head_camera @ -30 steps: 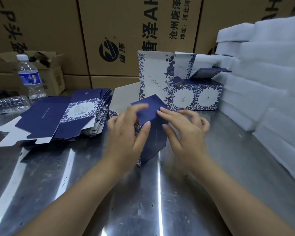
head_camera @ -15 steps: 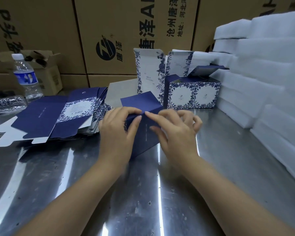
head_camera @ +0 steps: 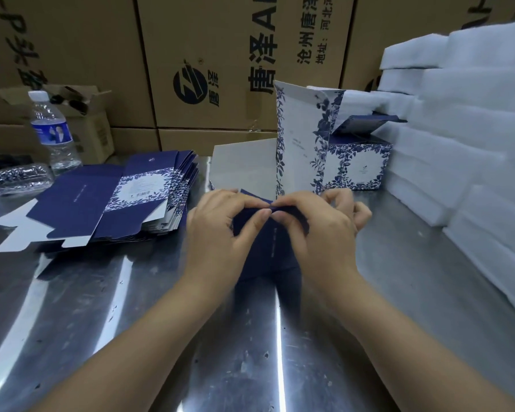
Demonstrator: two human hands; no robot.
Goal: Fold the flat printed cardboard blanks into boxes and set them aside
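A half-folded navy box [head_camera: 272, 245] stands on the steel table [head_camera: 131, 307] in the middle. My left hand [head_camera: 220, 233] grips its left side and my right hand [head_camera: 318, 230] its right side, thumbs meeting on its top edge. Its grey inner flap [head_camera: 244, 168] rises behind the hands. A stack of flat navy and floral blanks [head_camera: 125, 200] lies to the left. Behind the hands a tall white floral blank [head_camera: 301, 138] stands upright, with a folded floral box [head_camera: 357, 165] to its right, lid ajar.
White foam blocks [head_camera: 464, 138] are stacked along the right side. Large brown cartons [head_camera: 214, 55] form a wall at the back. A water bottle [head_camera: 52, 129] stands at the far left beside a crushed bottle [head_camera: 15, 176] and a small open carton [head_camera: 92, 123].
The navy panel stood tilted up between my hands; both hands have now closed over it and pressed it down, thumbs meeting on top. The view has shifted slightly.
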